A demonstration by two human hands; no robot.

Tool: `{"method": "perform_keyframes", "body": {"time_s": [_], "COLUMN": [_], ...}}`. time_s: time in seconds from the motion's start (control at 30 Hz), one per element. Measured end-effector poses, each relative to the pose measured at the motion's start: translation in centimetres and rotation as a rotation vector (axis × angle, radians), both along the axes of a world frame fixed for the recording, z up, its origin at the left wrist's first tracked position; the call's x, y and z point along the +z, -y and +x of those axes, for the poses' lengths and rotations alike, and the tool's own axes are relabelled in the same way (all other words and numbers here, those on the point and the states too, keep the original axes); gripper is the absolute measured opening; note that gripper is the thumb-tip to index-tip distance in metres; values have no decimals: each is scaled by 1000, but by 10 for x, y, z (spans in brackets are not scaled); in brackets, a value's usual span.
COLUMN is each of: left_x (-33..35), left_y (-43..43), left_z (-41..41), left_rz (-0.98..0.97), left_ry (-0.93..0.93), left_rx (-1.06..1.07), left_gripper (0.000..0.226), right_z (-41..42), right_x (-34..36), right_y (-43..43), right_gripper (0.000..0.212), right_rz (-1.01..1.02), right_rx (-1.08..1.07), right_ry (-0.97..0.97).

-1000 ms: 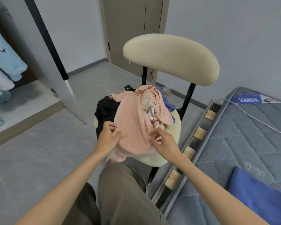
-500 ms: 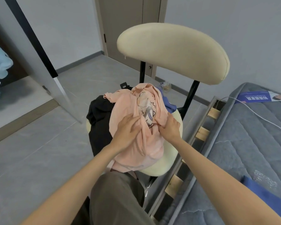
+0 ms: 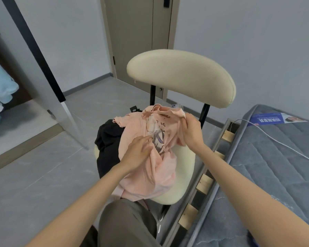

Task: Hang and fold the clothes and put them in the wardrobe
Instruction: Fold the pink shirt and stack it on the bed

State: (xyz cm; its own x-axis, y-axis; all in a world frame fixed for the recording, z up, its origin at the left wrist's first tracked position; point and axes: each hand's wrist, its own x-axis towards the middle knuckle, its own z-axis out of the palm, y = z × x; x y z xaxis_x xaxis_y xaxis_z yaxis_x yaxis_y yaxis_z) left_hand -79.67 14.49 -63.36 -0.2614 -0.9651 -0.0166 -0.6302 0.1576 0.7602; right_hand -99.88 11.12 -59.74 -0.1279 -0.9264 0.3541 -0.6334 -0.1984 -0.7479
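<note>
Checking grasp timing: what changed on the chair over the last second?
Both hands moved up the pink shirt from its near hem: right hand now grips the far shoulder edge, left hand lies spread on the print. The blue garment has gone out of sight. Black garment and chair unchanged.

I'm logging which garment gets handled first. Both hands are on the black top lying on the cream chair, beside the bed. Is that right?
Not quite. The head view shows the left hand and right hand on the pink T-shirt, not the black one. The black garment lies untouched under and beside it on the cream chair, next to the bed.
</note>
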Motion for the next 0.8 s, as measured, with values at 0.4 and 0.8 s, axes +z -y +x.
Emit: {"method": "perform_keyframes", "body": {"time_s": [0.4, 0.8], "left_x": [106, 149], "left_y": [-19, -56], "left_z": [27, 54], "left_rz": [-245, -429], "left_ry": [-289, -371], "left_rx": [197, 143], "left_gripper": [80, 78], "right_z": [54, 94], "right_x": [185, 270], "right_y": [-44, -98], "right_gripper": [45, 40], "right_rz": [-90, -134], "right_rx": [281, 389], "right_ry": [307, 437]}}
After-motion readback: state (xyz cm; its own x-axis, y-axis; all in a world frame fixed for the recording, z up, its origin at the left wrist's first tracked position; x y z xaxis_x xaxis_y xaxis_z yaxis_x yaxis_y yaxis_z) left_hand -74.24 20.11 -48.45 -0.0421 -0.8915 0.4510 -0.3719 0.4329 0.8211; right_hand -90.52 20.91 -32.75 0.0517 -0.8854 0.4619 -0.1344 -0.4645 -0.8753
